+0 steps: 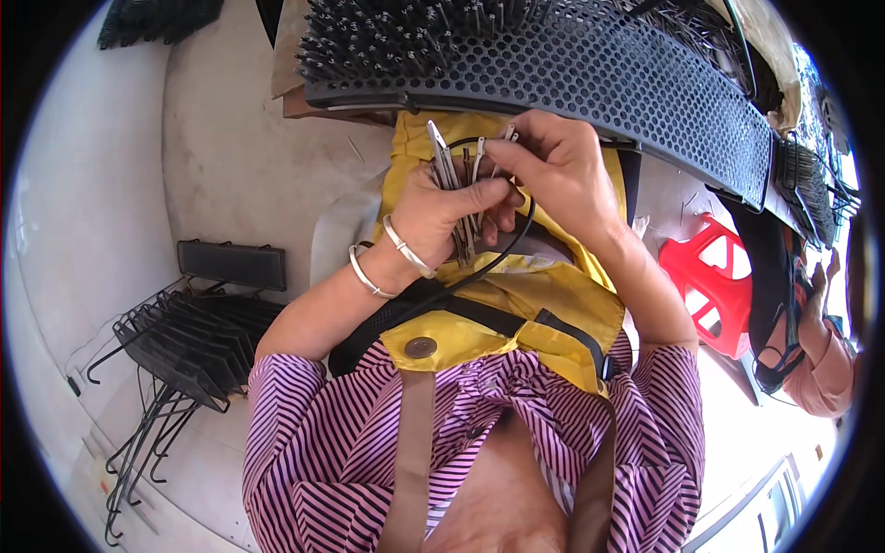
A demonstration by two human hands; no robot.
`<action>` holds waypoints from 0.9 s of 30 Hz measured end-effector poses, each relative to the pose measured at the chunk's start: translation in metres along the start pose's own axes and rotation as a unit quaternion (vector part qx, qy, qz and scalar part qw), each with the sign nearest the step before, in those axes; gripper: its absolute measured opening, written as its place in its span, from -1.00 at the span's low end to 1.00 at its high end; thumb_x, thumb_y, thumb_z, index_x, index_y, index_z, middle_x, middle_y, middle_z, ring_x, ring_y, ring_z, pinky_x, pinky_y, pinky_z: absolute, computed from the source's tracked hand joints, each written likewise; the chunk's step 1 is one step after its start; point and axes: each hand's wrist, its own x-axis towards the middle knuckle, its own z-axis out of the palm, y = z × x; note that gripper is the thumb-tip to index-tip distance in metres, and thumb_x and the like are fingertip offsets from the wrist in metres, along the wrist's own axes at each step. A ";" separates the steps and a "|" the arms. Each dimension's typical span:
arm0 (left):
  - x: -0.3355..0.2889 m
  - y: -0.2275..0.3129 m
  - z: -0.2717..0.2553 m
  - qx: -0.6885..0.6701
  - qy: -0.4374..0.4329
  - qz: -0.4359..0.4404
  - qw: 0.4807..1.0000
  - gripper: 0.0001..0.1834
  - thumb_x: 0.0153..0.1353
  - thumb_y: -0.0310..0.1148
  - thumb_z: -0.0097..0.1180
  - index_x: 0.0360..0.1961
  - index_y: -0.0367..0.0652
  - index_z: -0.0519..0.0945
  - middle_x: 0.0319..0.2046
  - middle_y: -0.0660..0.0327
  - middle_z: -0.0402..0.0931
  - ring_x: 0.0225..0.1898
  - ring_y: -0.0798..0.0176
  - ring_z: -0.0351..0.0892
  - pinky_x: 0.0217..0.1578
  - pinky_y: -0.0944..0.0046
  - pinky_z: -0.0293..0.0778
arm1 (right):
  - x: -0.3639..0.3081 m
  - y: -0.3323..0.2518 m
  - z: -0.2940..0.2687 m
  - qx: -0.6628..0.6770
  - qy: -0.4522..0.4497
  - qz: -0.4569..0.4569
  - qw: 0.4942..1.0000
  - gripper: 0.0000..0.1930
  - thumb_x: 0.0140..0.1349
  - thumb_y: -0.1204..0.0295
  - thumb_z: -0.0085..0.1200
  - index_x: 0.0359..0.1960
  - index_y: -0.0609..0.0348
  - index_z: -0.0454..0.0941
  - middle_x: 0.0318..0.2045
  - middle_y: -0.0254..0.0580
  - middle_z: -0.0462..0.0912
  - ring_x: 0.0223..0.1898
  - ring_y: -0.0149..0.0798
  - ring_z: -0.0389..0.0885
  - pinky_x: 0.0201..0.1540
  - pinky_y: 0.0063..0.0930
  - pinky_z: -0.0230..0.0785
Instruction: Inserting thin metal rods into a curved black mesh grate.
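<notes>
My left hand (pixel 431 210) is closed around a bundle of thin metal strips (pixel 442 155). Their silvery tops stick up above the thumb, and darker lower ends show beneath the fingers. Close on its right, my right hand (pixel 570 170) pinches a small, pale metal strip (pixel 510 135) with a hole near its end. Another light strip (pixel 478 157) stands up between the two hands. Both hands are above the lap of a yellow apron (pixel 553 309). A thin black cable (pixel 489 267) loops behind and below them. Part of the right fingers' grip is hidden.
A dark perforated board (pixel 636 78) spans the far side, many upright black pins (pixel 387 41) standing at its left. Black hooked racks (pixel 189 341) lie on the left floor. A red plastic stool (pixel 710 286) and another person's arm (pixel 816 341) are at the right.
</notes>
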 end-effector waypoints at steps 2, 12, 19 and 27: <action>-0.001 0.002 0.007 -0.084 0.028 0.011 0.996 -0.76 0.18 -0.38 0.07 -0.19 -0.31 0.46 -0.39 0.11 0.54 -0.43 0.25 0.57 -0.44 0.36 0.53 | 0.000 0.005 -0.006 0.040 0.020 -0.020 0.999 -0.84 0.11 0.52 0.05 -0.50 0.44 0.46 -0.67 -0.20 0.54 -0.62 -0.45 0.56 -0.58 -0.62 0.36; -0.007 -0.017 -0.001 -0.124 -0.012 -0.098 0.987 -0.75 0.25 -0.28 -0.05 -0.20 -0.26 0.46 -0.32 0.09 0.53 -0.35 0.21 0.57 -0.30 0.25 0.55 | 0.023 -0.016 -0.051 0.217 0.132 -0.134 0.958 -0.87 0.20 0.51 0.00 -0.39 0.36 0.51 -0.45 -0.02 0.61 -0.57 -0.39 0.53 -0.47 -0.63 0.43; 0.000 0.001 -0.011 -0.177 0.049 -0.018 0.983 -0.62 0.27 -0.15 -0.10 -0.14 -0.31 0.43 -0.37 0.10 0.52 -0.42 0.24 0.56 -0.42 0.30 0.54 | 0.036 -0.025 -0.055 0.144 0.126 -0.188 0.963 -0.86 0.17 0.49 0.05 -0.39 0.38 0.50 -0.46 -0.04 0.60 -0.56 -0.38 0.54 -0.46 -0.62 0.45; 0.002 0.006 -0.008 -0.132 -0.022 0.003 0.991 -0.80 0.19 -0.39 0.04 -0.27 -0.34 0.47 -0.53 0.12 0.50 -0.58 0.25 0.49 -0.68 0.41 0.31 | 0.035 -0.012 -0.047 0.186 0.060 -0.110 0.975 -0.86 0.15 0.50 0.06 -0.43 0.37 0.52 -0.47 -0.08 0.62 -0.51 -0.39 0.59 -0.48 -0.62 0.48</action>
